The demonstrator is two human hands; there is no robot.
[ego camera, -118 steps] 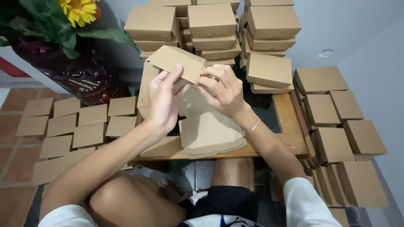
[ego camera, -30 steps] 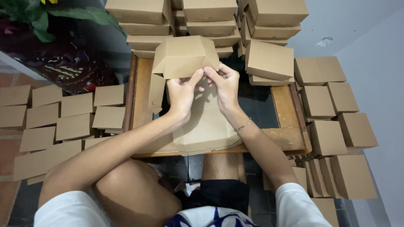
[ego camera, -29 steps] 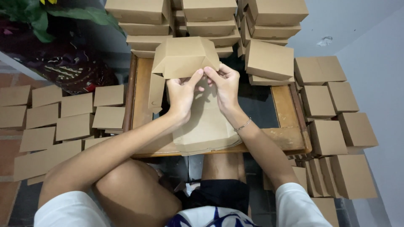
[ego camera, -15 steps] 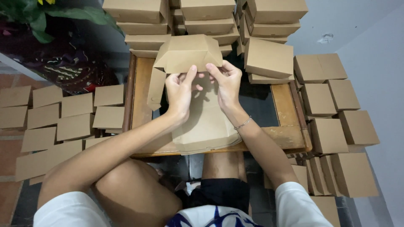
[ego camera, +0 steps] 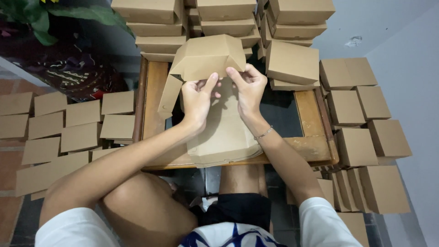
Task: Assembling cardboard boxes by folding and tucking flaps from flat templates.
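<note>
Between the hands, a half-folded cardboard box (ego camera: pixel 206 57) is being held up over the wooden surface (ego camera: pixel 155 91), with the left hand (ego camera: pixel 197 97) and the right hand (ego camera: pixel 249 87) both pinching its lower edge. Under the wrists a stack of flat cardboard sheets (ego camera: pixel 224 142) is lying, and beyond the fingertips finished boxes (ego camera: pixel 226 13) are sitting piled.

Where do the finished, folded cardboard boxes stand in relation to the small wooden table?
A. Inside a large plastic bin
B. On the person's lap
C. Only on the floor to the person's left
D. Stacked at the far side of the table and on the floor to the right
D: closed folded boxes are stacked at the far side of the wooden table and more stand on the floor to the right, while flat cardboard blanks lie on the left.
</note>
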